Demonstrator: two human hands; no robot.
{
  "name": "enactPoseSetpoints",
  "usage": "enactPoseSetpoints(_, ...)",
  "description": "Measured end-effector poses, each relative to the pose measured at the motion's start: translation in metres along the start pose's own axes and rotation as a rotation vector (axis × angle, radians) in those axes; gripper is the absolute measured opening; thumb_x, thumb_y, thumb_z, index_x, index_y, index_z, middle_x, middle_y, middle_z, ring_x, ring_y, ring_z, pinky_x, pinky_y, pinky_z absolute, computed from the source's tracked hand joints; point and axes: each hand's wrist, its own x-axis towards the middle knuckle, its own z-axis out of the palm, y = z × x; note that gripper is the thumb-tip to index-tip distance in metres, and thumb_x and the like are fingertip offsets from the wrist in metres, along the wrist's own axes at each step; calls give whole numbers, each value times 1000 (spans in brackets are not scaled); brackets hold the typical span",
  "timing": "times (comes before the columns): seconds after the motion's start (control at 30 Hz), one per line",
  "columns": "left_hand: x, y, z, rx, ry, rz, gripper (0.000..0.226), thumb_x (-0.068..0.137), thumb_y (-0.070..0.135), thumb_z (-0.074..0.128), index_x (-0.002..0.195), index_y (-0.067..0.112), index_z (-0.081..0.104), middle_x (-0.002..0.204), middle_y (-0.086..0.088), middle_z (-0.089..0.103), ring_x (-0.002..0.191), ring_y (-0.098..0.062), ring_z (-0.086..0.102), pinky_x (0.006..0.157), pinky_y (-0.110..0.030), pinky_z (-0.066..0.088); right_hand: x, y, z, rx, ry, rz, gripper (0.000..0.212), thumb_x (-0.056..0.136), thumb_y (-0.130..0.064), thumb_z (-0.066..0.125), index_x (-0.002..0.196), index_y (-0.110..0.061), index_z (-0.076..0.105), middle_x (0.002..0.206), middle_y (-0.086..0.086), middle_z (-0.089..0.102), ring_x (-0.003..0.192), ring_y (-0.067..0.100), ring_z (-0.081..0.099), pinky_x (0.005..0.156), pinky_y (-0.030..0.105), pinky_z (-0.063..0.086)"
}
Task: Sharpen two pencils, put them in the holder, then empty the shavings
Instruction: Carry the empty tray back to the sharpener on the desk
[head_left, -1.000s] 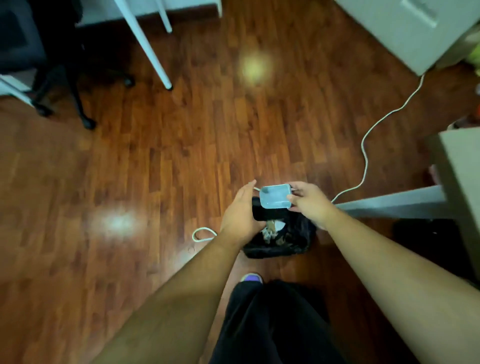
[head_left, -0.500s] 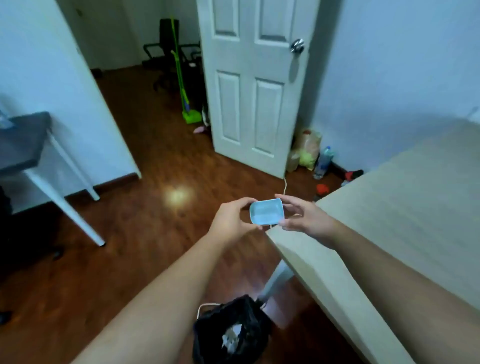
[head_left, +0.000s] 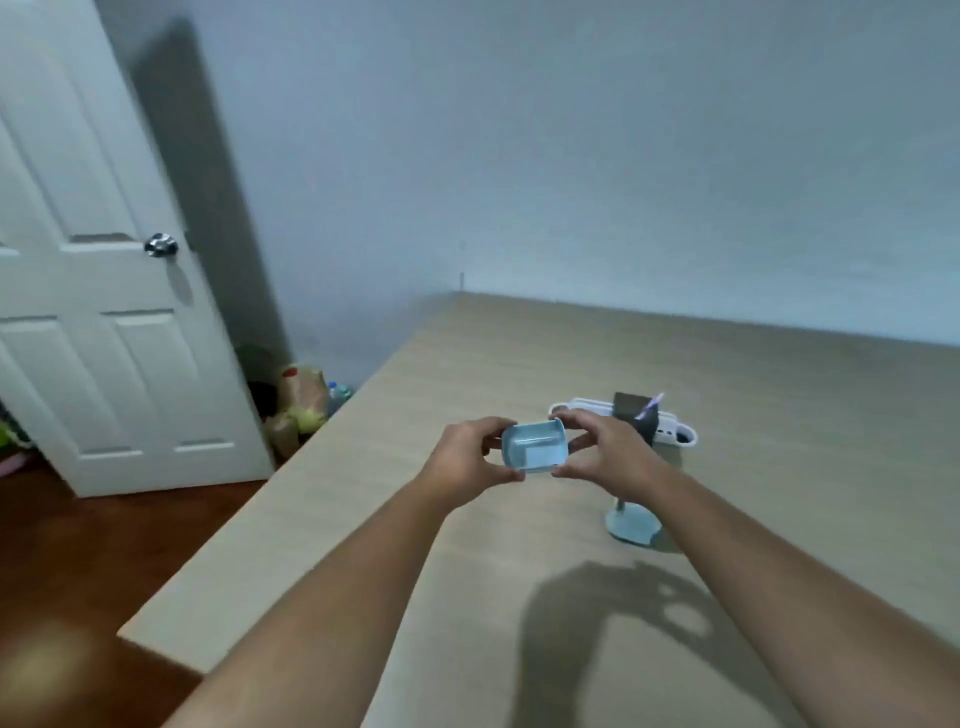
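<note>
I hold a small light-blue shavings tray (head_left: 535, 447) in the air over the table, its open side facing me; it looks bare inside. My left hand (head_left: 467, 457) pinches its left end and my right hand (head_left: 608, 452) pinches its right end. Behind my right hand stands a dark pencil holder (head_left: 635, 418) with a purple pencil tip (head_left: 649, 406) sticking out. Below my right wrist, a light-blue sharpener body (head_left: 634, 525) sits on the table, partly hidden by my arm.
The light wooden table (head_left: 519, 597) fills the right and bottom, its edge running diagonally to the left. A white power strip (head_left: 672, 431) lies behind the holder. A white door (head_left: 104, 312) stands at left, with bags and a bottle (head_left: 306, 405) on the floor.
The view swung up from the black bin on the floor to the table. Both hands carried the tray from over the bin to above the table, near the sharpener.
</note>
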Motion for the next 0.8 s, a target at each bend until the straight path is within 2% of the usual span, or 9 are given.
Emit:
enactPoseSetpoints(0.1, 29, 43, 74, -34, -95, 67, 56, 67, 5, 82, 119, 12, 62, 105, 4, 68, 89, -6, 60, 73, 4, 43, -29, 57, -58, 59, 88, 111, 61, 65, -6, 79, 119, -21, 56, 89, -7, 66, 81, 4, 63, 60, -4, 40)
enactPoseSetpoints(0.17, 48, 61, 115, -22, -154, 91, 58, 66, 7, 83, 119, 13, 62, 110, 3, 69, 95, -10, 64, 87, -13, 51, -44, 91, -85, 85, 131, 168, 61, 65, -2, 78, 118, -22, 57, 83, -13, 61, 76, -2, 59, 57, -4, 40)
enactPoseSetpoints(0.23, 63, 68, 148, 2, -213, 89, 65, 67, 10, 83, 126, 13, 56, 119, -1, 66, 107, -16, 64, 93, -24, 51, -54, 122, -100, 102, 144, 212, 61, 65, 1, 77, 117, -23, 57, 87, -10, 64, 73, 5, 61, 61, 4, 46)
enactPoseSetpoints(0.3, 75, 65, 169, 59, -246, 63, 78, 68, 16, 83, 136, 16, 46, 128, -2, 59, 116, -18, 58, 96, -27, 47, -59, 149, -106, 132, 179, 265, 59, 64, 3, 77, 115, -21, 58, 101, -5, 65, 77, 12, 62, 65, 14, 50)
enactPoseSetpoints(0.4, 95, 49, 187, 267, -272, 61, 85, 70, 29, 79, 142, 22, 35, 143, 0, 45, 129, -18, 46, 107, -32, 40, -65, 188, -105, 195, 253, 387, 59, 65, 3, 77, 118, -14, 57, 107, -1, 63, 75, 13, 60, 66, 22, 48)
enactPoseSetpoints(0.47, 108, 36, 192, 378, -311, 75, 83, 71, 29, 77, 142, 24, 34, 146, 2, 42, 131, -20, 44, 107, -34, 40, -70, 213, -99, 226, 283, 461, 58, 66, 3, 77, 118, -11, 56, 105, 1, 64, 73, 12, 61, 65, 23, 48)
enactPoseSetpoints(0.6, 128, 16, 202, 519, -480, 84, 82, 72, 27, 77, 142, 20, 36, 150, 0, 38, 133, -22, 42, 109, -34, 37, -77, 256, -74, 302, 245, 635, 47, 68, 2, 75, 109, -13, 57, 89, 0, 66, 63, 11, 58, 48, 23, 45)
enactPoseSetpoints(0.7, 139, 5, 207, 466, -485, 76, 73, 66, 27, 80, 132, 21, 50, 134, -3, 57, 119, -24, 53, 101, -35, 44, -64, 274, -57, 308, 218, 682, 49, 67, 1, 75, 111, -12, 57, 92, 11, 70, 69, 18, 58, 57, 31, 48)
enactPoseSetpoints(0.8, 142, -1, 208, 422, -470, 94, 74, 61, 29, 83, 129, 22, 54, 127, -2, 61, 113, -23, 56, 98, -36, 47, -44, 274, -43, 319, 196, 661, 55, 65, -4, 78, 115, -14, 56, 100, 14, 70, 81, 24, 64, 71, 37, 54)
